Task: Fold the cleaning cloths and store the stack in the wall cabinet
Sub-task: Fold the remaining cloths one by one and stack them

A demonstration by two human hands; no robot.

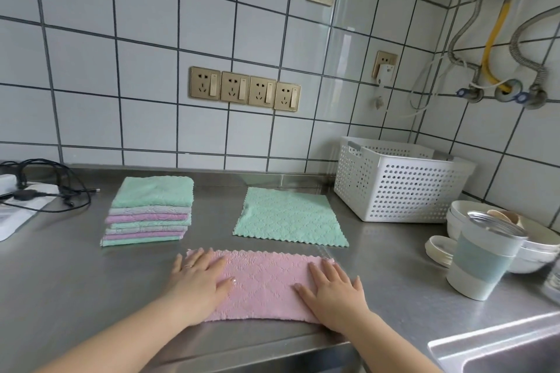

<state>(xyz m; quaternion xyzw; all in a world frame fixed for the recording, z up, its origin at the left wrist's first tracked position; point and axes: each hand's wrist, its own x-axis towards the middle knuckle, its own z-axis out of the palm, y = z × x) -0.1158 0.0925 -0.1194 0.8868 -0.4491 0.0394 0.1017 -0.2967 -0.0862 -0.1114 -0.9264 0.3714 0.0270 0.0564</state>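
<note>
i see both hands flat on the pink cloth (pixel 260 283) at the counter's (pixel 394 288) front edge. left hand (pixel 198 280) presses its left end, fingers straight. right hand (pixel 333 289) presses the right end, fingers spread, gripping nothing. pink cloth looks folded in half, hard to confirm. green cloth (pixel 289 216) lies flat just behind. folded stack (pixel 150 210) sits back left. white basket (pixel 397 182) back right.

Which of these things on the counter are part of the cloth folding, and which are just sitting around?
Part of the job: pink cloth under both hands, green cloth lying flat, folded stack.

Just lying about: white basket, cup, bowls, cables.
</note>
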